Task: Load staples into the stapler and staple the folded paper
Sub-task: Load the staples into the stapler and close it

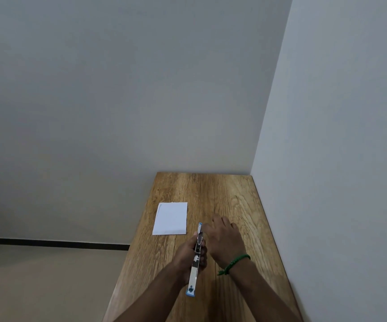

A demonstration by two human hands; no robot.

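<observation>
The left hand [189, 254] was clenched around the middle of the stapler [196, 259], holding it above the wooden table [234, 194] with its length pointing away from the person. The blue-tipped far end stood clear of the fist, and the near end, also blue, projected back toward the body. This grip appeared chosen to steady the tool while leaving its top and front reachable from the other side.

The right hand [222, 238] lay just beside the front of the stapler, palm down, fingers loosely spread and grasping nothing that could be seen. A green band [234, 263] circled that wrist. Whether the fingertips touched the stapler could not be determined from this angle.

The folded paper [171, 219] lay flat on the table to the left of the hands, near the left edge and apart from both. It bore no visible staple.

No staples could be made out. In my judgement the loading step was in hand; whether the stapler had been opened was not clear.
</observation>
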